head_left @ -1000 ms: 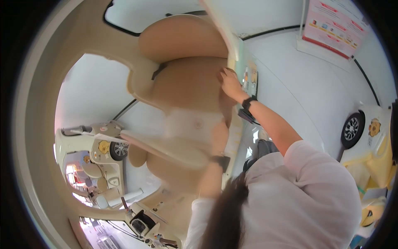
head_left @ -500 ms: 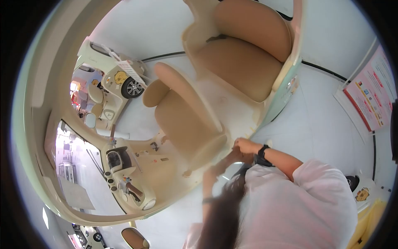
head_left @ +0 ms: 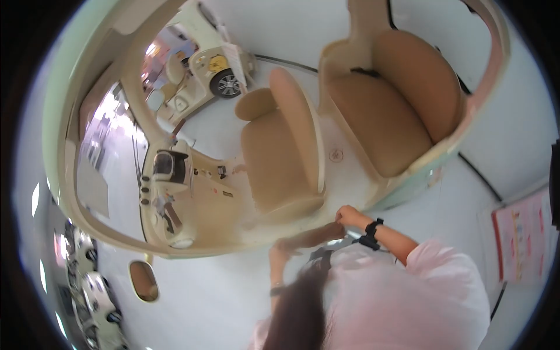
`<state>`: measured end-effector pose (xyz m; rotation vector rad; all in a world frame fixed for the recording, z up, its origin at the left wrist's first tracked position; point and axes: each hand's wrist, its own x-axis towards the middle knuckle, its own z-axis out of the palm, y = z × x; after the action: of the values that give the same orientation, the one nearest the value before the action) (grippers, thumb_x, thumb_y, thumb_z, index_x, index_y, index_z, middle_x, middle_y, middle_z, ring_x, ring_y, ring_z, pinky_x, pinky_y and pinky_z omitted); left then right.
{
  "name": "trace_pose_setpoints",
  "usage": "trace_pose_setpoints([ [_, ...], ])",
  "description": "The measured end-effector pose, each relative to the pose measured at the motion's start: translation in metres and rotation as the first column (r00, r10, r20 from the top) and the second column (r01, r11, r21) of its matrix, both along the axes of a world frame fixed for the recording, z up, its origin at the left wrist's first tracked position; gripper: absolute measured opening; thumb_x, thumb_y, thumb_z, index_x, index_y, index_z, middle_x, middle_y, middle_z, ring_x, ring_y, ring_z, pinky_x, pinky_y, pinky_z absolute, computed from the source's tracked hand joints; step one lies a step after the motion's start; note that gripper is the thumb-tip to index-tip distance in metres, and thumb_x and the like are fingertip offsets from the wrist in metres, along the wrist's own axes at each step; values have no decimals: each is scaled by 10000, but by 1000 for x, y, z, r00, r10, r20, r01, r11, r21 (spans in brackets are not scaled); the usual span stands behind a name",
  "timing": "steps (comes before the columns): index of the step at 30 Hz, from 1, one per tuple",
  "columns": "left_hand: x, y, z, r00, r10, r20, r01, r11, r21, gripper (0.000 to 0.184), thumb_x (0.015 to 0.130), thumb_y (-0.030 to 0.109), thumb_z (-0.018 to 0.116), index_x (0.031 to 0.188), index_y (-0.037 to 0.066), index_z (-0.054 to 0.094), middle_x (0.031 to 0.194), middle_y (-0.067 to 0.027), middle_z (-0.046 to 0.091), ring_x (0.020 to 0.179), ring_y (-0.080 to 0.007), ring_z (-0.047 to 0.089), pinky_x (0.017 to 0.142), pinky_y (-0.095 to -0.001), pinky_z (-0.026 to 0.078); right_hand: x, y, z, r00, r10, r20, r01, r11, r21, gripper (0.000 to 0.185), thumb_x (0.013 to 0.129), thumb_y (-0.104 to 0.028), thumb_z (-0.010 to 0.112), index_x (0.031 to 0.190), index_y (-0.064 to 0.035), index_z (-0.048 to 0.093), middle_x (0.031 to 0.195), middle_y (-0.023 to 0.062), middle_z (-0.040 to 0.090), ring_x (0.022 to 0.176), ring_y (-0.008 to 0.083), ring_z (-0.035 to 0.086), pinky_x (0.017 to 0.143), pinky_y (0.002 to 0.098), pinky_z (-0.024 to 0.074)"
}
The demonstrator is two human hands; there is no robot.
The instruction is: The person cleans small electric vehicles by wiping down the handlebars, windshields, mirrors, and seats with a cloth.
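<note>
A brown cloth (head_left: 315, 237) stretches between my hands, beside the low sill of a small cream vehicle (head_left: 233, 248) with an open side. My right hand (head_left: 352, 216), with a black watch on its wrist, is closed on the cloth's right end. My left hand (head_left: 283, 249), with a band at the wrist, is at its other end; motion blurs its fingers, but they appear wrapped round the cloth. Nearest the hands inside the vehicle is the tan front seat (head_left: 274, 163), with the cream floor (head_left: 344, 157) behind it.
A tan rear seat (head_left: 379, 116) stands at the back of the cabin. The dashboard (head_left: 169, 198) is on the left, with a side mirror (head_left: 143, 281) sticking out below. A pink and white sign (head_left: 525, 239) stands at right. Other small vehicles (head_left: 99, 297) are at lower left.
The view has turned, so the seats now lie further right and the floor emblem shows. The cloth is more level and drawn out between my hands, with my left hand in clearer sight.
</note>
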<state>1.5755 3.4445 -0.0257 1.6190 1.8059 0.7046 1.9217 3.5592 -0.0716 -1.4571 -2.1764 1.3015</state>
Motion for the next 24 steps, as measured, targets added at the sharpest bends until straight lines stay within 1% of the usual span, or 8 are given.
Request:
trace_pose_setpoints([
  [3, 56, 17, 62, 941, 296, 166, -258, 941, -218, 200, 991, 129, 535, 1079, 31, 684, 797, -163, 713, 580, -231, 672, 520, -354, 526, 36, 24, -12, 1000, 8, -15, -6, 996, 90, 238, 742, -129, 774, 962, -38, 765, 918, 155, 752, 871, 297, 723, 799, 397, 564],
  [8, 79, 49, 53, 850, 364, 382, -385, 923, -23, 258, 1037, 104, 488, 1222, 16, 645, 932, -130, 710, 609, -185, 696, 471, -276, 538, 89, 48, 38, 954, -117, -277, 158, 979, 131, 186, 823, -103, 748, 994, -31, 750, 922, 141, 725, 853, 262, 714, 764, 357, 559],
  [11, 69, 94, 19, 884, 404, 235, -468, 783, 411, 267, 1053, 129, 490, 1243, 21, 642, 1039, -117, 715, 725, -157, 714, 507, -253, 539, 105, 99, 128, 931, -226, -288, 326, 868, 375, 132, 891, -119, 704, 1000, -48, 727, 964, 160, 693, 907, 351, 678, 800, 404, 533],
  [13, 90, 121, 89, 819, 402, 409, -524, 815, 248, 336, 1004, 153, 527, 1270, -29, 623, 1137, -221, 702, 1101, -345, 659, 924, -410, 509, 109, 142, 195, 881, -235, -410, 427, 768, 477, 136, 918, -131, 691, 1027, -52, 717, 965, 160, 685, 929, 352, 668, 810, 394, 523],
  [16, 129, 160, 140, 895, 343, 284, -443, 750, 491, 301, 999, 109, 510, 1243, -19, 632, 1108, -212, 701, 997, -348, 678, 846, -408, 538, 97, 189, 294, 824, -151, -546, 509, 621, 596, 178, 928, -130, 681, 1089, -56, 701, 1040, 156, 667, 995, 343, 650, 847, 387, 511],
  [18, 146, 187, 141, 922, 313, 230, -388, 754, 530, 258, 1006, 52, 498, 1205, -7, 652, 995, -160, 728, 831, -258, 713, 754, -363, 567, 81, 227, 325, 846, 59, -530, 390, 608, 691, 226, 919, -102, 670, 1139, -51, 684, 1114, 159, 647, 1074, 351, 619, 888, 399, 501],
  [21, 169, 195, 111, 938, 308, 162, -348, 840, 416, 247, 967, 63, 533, 1170, 9, 662, 947, -216, 721, 885, -383, 704, 794, -431, 546, 41, 266, 325, 902, 271, -335, 162, 507, 846, 297, 896, -67, 658, 1190, -24, 655, 1185, 176, 612, 1162, 378, 563, 955, 428, 480],
  [24, 184, 174, 63, 949, 313, 48, -308, 878, 366, 283, 942, 105, 577, 1205, 29, 652, 1037, -246, 707, 965, -457, 668, 801, -453, 540, 7, 303, 241, 954, 301, 20, -149, 411, 899, 326, 888, -58, 632, 1208, 8, 636, 1203, 207, 584, 1215, 399, 513, 1059, 466, 427],
])
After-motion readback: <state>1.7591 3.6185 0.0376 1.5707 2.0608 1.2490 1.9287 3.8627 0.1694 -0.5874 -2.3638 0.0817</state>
